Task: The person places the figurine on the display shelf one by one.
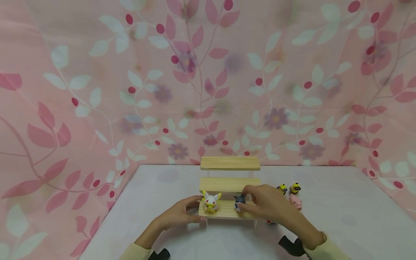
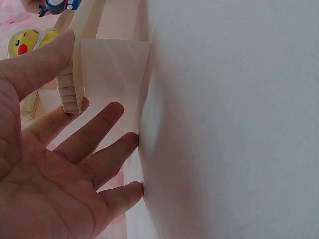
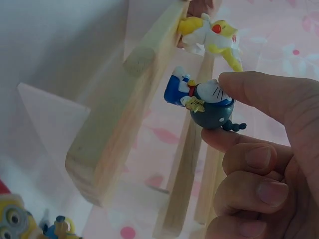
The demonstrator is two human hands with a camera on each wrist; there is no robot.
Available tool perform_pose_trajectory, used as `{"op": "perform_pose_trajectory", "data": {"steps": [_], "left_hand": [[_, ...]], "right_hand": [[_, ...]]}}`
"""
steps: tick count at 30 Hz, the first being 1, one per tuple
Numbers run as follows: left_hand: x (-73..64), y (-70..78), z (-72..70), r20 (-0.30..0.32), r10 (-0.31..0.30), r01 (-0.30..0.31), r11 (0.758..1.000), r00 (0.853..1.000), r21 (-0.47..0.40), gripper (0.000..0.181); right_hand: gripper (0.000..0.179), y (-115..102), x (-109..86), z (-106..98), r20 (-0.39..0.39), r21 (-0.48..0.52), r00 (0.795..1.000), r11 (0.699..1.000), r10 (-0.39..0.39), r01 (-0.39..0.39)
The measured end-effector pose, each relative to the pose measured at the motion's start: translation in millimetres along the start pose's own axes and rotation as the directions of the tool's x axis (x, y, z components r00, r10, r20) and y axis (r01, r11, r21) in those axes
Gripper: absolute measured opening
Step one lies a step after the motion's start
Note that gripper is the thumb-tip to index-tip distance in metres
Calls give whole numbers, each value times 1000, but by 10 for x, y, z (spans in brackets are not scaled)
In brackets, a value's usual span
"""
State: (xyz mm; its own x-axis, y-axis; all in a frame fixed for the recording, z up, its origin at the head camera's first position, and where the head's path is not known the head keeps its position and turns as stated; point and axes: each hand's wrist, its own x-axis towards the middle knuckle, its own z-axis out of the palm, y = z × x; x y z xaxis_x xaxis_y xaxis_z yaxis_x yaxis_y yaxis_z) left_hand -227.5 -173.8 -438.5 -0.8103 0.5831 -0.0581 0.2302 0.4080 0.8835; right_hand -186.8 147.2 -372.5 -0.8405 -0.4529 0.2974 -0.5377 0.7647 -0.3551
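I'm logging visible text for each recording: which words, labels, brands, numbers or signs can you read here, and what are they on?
No text can be read in any view.
Stepped shelf: no lettering shows.
Floral backdrop: only a plant pattern.
Blue figurine: its gold ornament is too small to check for marks.

Place: a draped tabletop corner; home or studio, I cannot tell from my feed. I log: one pink floral curtain (image 1: 201,83), leaf and berry print, enclosing the back and both sides; one white table (image 1: 156,196), far edge at the curtain; one tiered wooden rack (image 1: 230,184); several small toys (image 1: 211,203).
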Motion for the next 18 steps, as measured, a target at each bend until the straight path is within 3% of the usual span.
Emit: {"op": "perform_pose_trajectory", "data": {"steps": [8,18], "left_hand": [[2,9,-2,-5,-12,12,1000,1000,4,70],[5,-11,3,-2,-11,11,1000,1000,7,69]], "right_hand": [[26,-64,85,109,-20,-8,999,1000,-28,28],[27,-100,133,191,26,-10,1000,1000,-2,2]]}}
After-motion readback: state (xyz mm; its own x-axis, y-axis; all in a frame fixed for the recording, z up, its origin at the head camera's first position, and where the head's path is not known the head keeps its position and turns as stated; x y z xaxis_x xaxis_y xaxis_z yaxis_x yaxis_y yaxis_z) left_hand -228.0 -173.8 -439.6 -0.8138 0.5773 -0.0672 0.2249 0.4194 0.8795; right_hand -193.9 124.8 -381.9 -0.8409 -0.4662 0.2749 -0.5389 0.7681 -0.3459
